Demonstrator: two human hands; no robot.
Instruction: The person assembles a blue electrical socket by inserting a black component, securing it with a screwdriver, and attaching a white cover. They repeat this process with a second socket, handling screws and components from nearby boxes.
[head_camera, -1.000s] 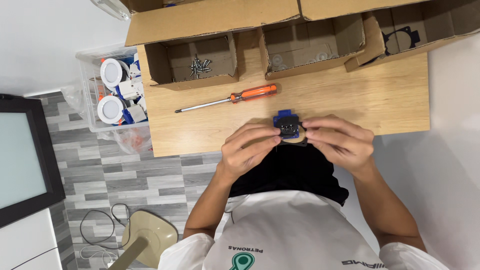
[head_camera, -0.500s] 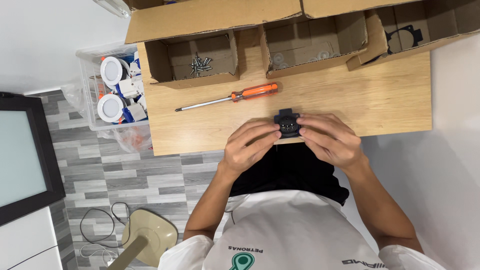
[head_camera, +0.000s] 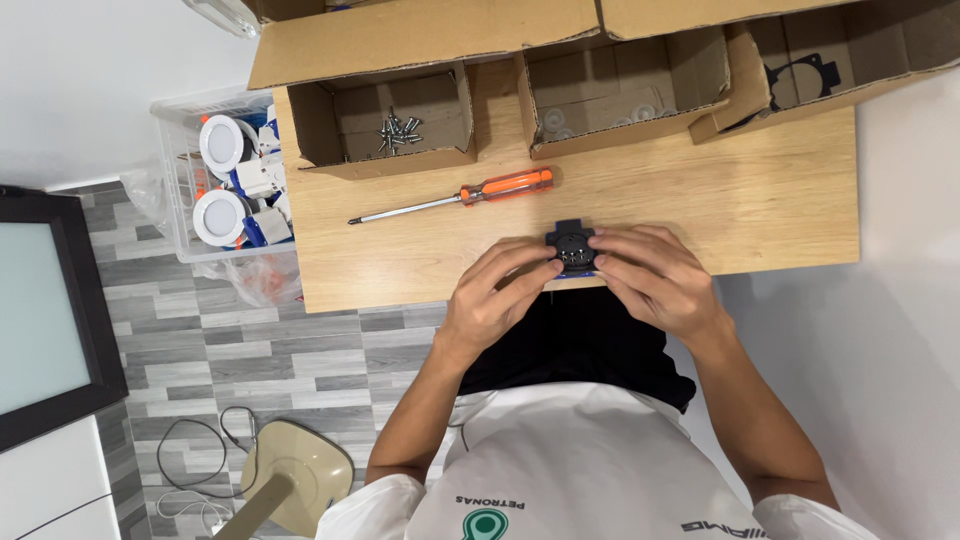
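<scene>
Both of my hands hold a small black and blue part (head_camera: 572, 249) just above the near edge of the wooden table (head_camera: 760, 190). My left hand (head_camera: 497, 295) grips it from the left, with the fingertips on its face. My right hand (head_camera: 652, 275) closes on it from the right. An orange-handled screwdriver (head_camera: 455, 197) lies on the table just beyond my hands, its tip pointing left.
Three open cardboard boxes stand along the table's far side: one with screws (head_camera: 398, 128), one with clear washers (head_camera: 620, 85), one with a black gasket (head_camera: 800, 75). A clear bin of white round lamps (head_camera: 225, 185) stands left of the table. A dark-framed panel (head_camera: 45, 310) is at far left.
The part and both hands have stayed at the table's near edge. My fingers have shifted slightly around the part.
</scene>
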